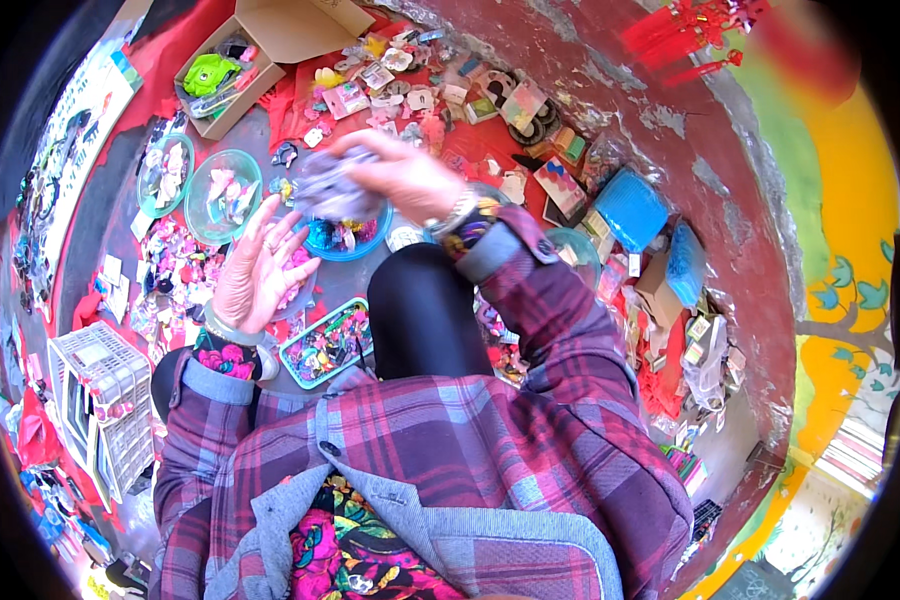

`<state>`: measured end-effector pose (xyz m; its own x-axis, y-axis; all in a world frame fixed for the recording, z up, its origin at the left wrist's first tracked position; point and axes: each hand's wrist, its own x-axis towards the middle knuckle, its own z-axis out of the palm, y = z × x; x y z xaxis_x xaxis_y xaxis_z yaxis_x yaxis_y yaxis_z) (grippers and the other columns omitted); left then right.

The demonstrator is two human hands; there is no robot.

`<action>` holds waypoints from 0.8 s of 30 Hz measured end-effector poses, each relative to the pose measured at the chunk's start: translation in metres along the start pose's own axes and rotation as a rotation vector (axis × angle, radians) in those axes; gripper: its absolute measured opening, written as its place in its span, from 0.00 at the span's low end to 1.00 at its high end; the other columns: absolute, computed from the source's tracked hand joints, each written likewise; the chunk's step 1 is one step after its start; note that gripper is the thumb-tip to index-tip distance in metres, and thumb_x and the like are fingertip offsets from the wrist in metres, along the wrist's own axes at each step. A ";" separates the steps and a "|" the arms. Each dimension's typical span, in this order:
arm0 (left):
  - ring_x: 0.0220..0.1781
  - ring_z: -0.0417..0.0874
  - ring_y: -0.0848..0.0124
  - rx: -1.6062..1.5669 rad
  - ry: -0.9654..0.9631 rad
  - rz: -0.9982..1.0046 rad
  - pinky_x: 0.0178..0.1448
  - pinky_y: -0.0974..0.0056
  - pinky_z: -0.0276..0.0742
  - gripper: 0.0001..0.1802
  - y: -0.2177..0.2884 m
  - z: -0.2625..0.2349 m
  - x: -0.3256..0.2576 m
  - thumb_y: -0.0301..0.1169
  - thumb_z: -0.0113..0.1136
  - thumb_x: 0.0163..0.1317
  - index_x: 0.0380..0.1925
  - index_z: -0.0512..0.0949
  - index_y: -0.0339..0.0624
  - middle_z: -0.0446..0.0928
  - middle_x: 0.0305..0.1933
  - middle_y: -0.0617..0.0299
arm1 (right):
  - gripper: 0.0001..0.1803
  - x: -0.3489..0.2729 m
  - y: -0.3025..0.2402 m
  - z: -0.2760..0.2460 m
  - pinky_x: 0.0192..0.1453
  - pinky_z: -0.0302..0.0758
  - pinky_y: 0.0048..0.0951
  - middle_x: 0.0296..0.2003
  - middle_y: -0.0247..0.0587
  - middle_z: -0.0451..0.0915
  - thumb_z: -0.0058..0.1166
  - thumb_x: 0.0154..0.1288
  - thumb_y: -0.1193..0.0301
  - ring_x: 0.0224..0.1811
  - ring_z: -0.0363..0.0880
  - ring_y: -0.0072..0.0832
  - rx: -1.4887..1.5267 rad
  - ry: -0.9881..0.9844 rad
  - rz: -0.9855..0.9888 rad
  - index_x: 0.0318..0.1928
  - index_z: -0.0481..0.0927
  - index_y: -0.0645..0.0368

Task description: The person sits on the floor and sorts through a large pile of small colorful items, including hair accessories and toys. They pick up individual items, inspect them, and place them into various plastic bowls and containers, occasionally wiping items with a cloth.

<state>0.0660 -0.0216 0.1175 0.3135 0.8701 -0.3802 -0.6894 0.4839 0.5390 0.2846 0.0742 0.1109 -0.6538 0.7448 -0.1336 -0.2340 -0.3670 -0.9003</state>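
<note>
Your right hand (405, 178) grips a blurred grey bundle (332, 190) in its fingers; your left hand (255, 278), fingers spread wide, looks empty beside it. A loose grip could drop it (or part of it) into the blue basin (355, 251) below your right fingers.

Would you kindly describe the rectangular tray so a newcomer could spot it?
Start at the central black-clad knee. Just left, near the open left hand, sits a tray of colourful pieces; unlike the round basins, it is rectangular with a pale green rim.
</note>
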 end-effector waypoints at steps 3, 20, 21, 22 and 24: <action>0.58 0.67 0.61 -0.094 0.048 0.052 0.57 0.52 0.68 0.34 0.003 -0.003 0.019 0.40 0.58 0.56 0.59 0.57 0.41 0.63 0.57 0.53 | 0.23 0.031 0.012 0.025 0.56 0.65 0.25 0.48 0.38 0.70 0.48 0.61 0.71 0.51 0.68 0.24 -0.286 -0.315 -0.091 0.57 0.63 0.61; 0.45 0.77 0.61 -0.026 0.558 -0.033 0.43 0.60 0.74 0.21 0.005 -0.089 0.012 0.31 0.51 0.56 0.51 0.67 0.36 0.74 0.46 0.50 | 0.17 -0.158 0.284 -0.420 0.45 0.74 0.40 0.43 0.48 0.76 0.39 0.59 0.65 0.46 0.76 0.42 -1.615 0.387 1.236 0.43 0.79 0.54; 0.45 0.77 0.61 -0.025 0.565 -0.041 0.43 0.59 0.74 0.21 0.004 -0.092 0.013 0.31 0.51 0.56 0.50 0.67 0.37 0.74 0.46 0.51 | 0.17 -0.154 0.288 -0.420 0.46 0.73 0.40 0.45 0.48 0.76 0.39 0.58 0.63 0.46 0.75 0.42 -1.511 0.428 1.222 0.44 0.78 0.51; 0.45 0.77 0.61 -0.024 0.574 -0.051 0.43 0.59 0.74 0.21 0.003 -0.094 0.015 0.31 0.51 0.56 0.50 0.67 0.37 0.74 0.46 0.51 | 0.18 -0.148 0.287 -0.418 0.47 0.72 0.40 0.46 0.48 0.75 0.39 0.58 0.60 0.47 0.75 0.42 -1.404 0.466 1.209 0.46 0.77 0.49; 0.45 0.77 0.61 -0.036 0.603 -0.063 0.42 0.59 0.74 0.21 0.003 -0.094 0.017 0.31 0.51 0.56 0.50 0.67 0.37 0.74 0.46 0.51 | 0.21 -0.133 0.282 -0.408 0.49 0.71 0.41 0.48 0.48 0.73 0.40 0.57 0.55 0.48 0.74 0.42 -1.188 0.529 1.178 0.49 0.74 0.44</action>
<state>0.0080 -0.0145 0.0421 -0.0634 0.6288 -0.7749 -0.7062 0.5204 0.4801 0.5988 0.0987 -0.2942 0.2672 0.5786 -0.7706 0.9137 -0.4063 0.0117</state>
